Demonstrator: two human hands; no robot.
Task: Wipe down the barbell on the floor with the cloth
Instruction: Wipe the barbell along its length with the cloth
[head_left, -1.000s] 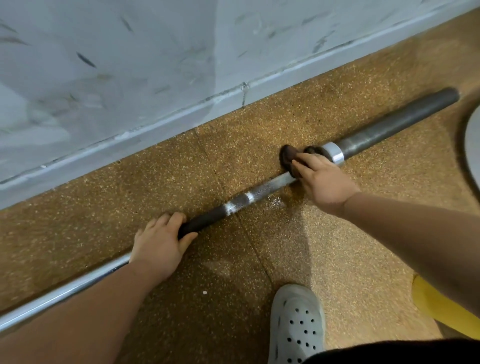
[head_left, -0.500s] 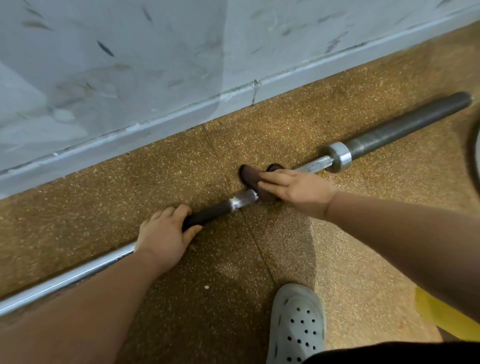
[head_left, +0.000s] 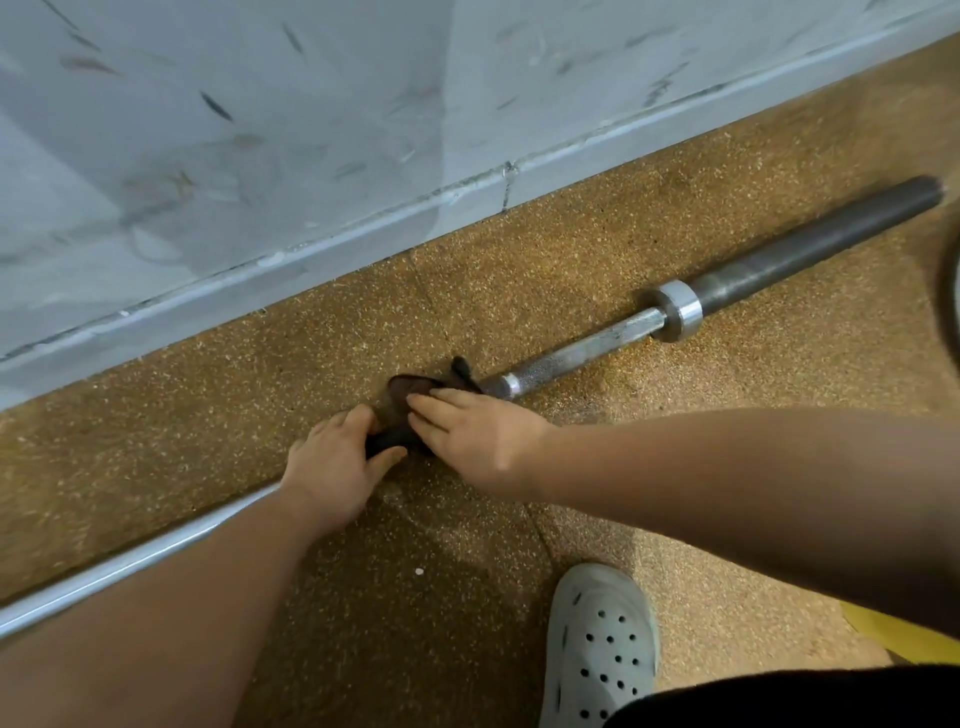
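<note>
The barbell (head_left: 582, 358) lies on the speckled brown floor, running from lower left to upper right, with a shiny collar (head_left: 678, 310) and a dark sleeve (head_left: 821, 244) at its right end. A dark brown cloth (head_left: 410, 388) is wrapped over the bar's shaft. My right hand (head_left: 472, 434) grips the cloth around the bar, fingers pointing left. My left hand (head_left: 337, 462) grips the bar right beside it, thumb under the shaft, almost touching the cloth. The bar between the two hands is hidden.
A pale wall with a grey skirting board (head_left: 311, 260) runs close behind the bar. My grey perforated clog (head_left: 597, 644) stands on the floor at the bottom. A yellow object (head_left: 883, 629) shows at the lower right, and a dark curved edge (head_left: 950, 291) at the right border.
My right hand has slid the cloth leftward along the shaft, away from the collar, until it meets my left hand. The left hand has stayed gripping the bar.
</note>
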